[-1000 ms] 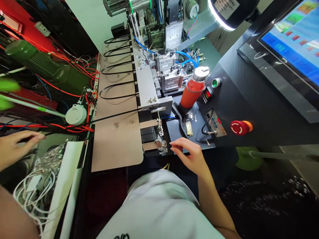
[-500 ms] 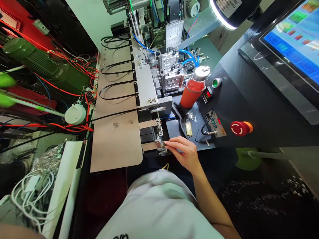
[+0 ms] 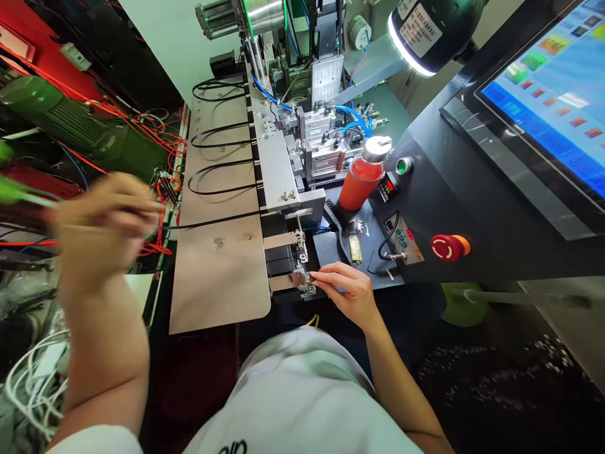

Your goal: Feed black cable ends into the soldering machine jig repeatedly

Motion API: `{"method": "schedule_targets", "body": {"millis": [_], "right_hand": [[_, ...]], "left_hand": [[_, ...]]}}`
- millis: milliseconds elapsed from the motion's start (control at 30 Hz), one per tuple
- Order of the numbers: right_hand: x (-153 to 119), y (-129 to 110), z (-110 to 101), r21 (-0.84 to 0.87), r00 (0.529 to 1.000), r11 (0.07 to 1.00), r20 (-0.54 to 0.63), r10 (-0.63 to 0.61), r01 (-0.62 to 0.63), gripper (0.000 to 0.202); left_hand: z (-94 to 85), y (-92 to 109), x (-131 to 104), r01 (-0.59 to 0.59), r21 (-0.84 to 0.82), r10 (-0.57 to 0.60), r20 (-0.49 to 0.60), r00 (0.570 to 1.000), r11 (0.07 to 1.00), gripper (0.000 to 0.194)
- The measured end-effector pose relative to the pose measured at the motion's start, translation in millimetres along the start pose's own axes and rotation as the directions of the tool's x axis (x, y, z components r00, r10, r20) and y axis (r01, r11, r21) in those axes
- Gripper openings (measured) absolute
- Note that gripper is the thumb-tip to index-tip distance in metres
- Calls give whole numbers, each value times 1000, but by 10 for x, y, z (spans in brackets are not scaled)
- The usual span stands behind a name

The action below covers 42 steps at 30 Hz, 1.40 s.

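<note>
My left hand is raised at the left, blurred by motion, its fingers closed near the end of a black strap. That strap runs right across the beige plate into the machine; the blur hides exactly where it meets the fingers. At the plate's right, my right hand pinches at a small metal clamp at the end of the lower flat arm. What lies between those fingertips is too small to make out. Looped black straps rest on the plate farther back.
An orange bottle, a black brush and a yellowish tube are beside the clamps. Right of them are a red stop button and a touchscreen. A round lamp hangs above; red cables run at the left.
My left hand and forearm have come into view from the lower left, up to the strap's left side. My right hand remains at the clamp. The view has shifted slightly.
</note>
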State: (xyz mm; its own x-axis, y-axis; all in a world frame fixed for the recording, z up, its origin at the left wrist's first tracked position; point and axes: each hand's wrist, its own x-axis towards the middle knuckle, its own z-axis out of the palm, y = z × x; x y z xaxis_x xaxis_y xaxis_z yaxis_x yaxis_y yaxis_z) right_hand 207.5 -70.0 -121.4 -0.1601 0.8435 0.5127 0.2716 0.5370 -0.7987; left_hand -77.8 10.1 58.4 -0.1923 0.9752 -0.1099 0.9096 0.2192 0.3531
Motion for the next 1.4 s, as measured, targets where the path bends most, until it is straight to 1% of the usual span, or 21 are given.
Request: {"method": "schedule_targets", "body": {"millis": [33, 67, 100, 133, 167, 200, 267, 367, 500, 600, 667, 700, 767, 867, 933, 967, 1033, 1100, 1167, 1267, 1400], "right_hand": [[5, -9, -12, 7, 1000, 1000, 9, 7, -7, 17], [12, -21, -26, 18, 1000, 1000, 25, 17, -18, 17], [23, -38, -41, 32, 999, 999, 42, 32, -34, 17], [38, -58, -54, 47, 997, 997, 53, 54, -56, 17], [55, -80, -63, 61, 995, 994, 50, 84, -87, 16], [75, -104, -65, 74, 992, 989, 29, 123, -125, 13], [121, -148, -41, 109, 977, 973, -46, 208, -202, 8], [191, -181, 43, 205, 946, 935, -90, 312, -289, 8], [251, -163, 89, 263, 928, 905, -72, 364, -335, 13], [270, -146, 37, 217, 945, 922, 5, 328, -321, 20], [282, -147, 25, 195, 961, 943, 1, 276, -271, 21], [290, -153, 41, 184, 968, 955, -50, 246, -233, 20], [312, -175, 119, 145, 958, 978, -223, 182, -152, 16], [361, -211, 286, 50, 882, 994, -458, 112, -100, 16], [393, -222, 355, 10, 849, 993, -517, 106, -118, 18], [405, -220, 364, 9, 849, 991, -514, 120, -134, 19], [412, -195, 332, 39, 871, 984, -459, 175, -176, 20], [399, -146, 258, 84, 890, 969, -384, 247, -233, 20], [371, -87, 183, 109, 885, 949, -340, 317, -297, 21], [327, -17, 131, 115, 858, 921, -334, 389, -373, 25], [293, 16, 147, 127, 842, 903, -327, 428, -410, 28]], "left_hand": [[148, 67, -8, -192, -83, 198, 58, 979, 978, 52], [304, 137, -30, -394, -188, 418, 110, 902, 900, 49], [463, 208, -62, -550, -295, 604, 138, 785, 781, 43], [615, 275, -98, -638, -379, 724, 146, 674, 670, 38], [754, 336, -135, -671, -428, 778, 143, 612, 606, 33], [873, 387, -168, -667, -440, 778, 133, 614, 601, 29], [1046, 458, -217, -636, -446, 744, 112, 658, 630, 21], [1174, 485, -250, -631, -456, 736, 83, 672, 628, 15], [1237, 439, -253, -707, -391, 783, 60, 620, 590, 15], [1223, 418, -246, -755, -339, 818, 92, 568, 562, 18], [1188, 443, -245, -738, -366, 815, 118, 567, 567, 19], [1171, 468, -248, -708, -400, 800, 128, 586, 583, 19], [1156, 537, -265, -608, -488, 743, 139, 655, 627, 20], [1194, 634, -304, -426, -642, 652, 155, 742, 638, 23], [1236, 661, -314, -344, -711, 621, 166, 766, 614, 26], [1251, 661, -307, -329, -720, 614, 168, 771, 611, 27], [1261, 637, -264, -365, -674, 601, 148, 785, 642, 26], [1251, 595, -189, -445, -557, 585, 92, 806, 701, 23], [1244, 548, -104, -493, -430, 569, 62, 820, 757, 24], [1274, 494, -9, -493, -317, 549, 116, 828, 810, 27], [1350, 468, 24, -480, -222, 518, 170, 838, 849, 27]]}}
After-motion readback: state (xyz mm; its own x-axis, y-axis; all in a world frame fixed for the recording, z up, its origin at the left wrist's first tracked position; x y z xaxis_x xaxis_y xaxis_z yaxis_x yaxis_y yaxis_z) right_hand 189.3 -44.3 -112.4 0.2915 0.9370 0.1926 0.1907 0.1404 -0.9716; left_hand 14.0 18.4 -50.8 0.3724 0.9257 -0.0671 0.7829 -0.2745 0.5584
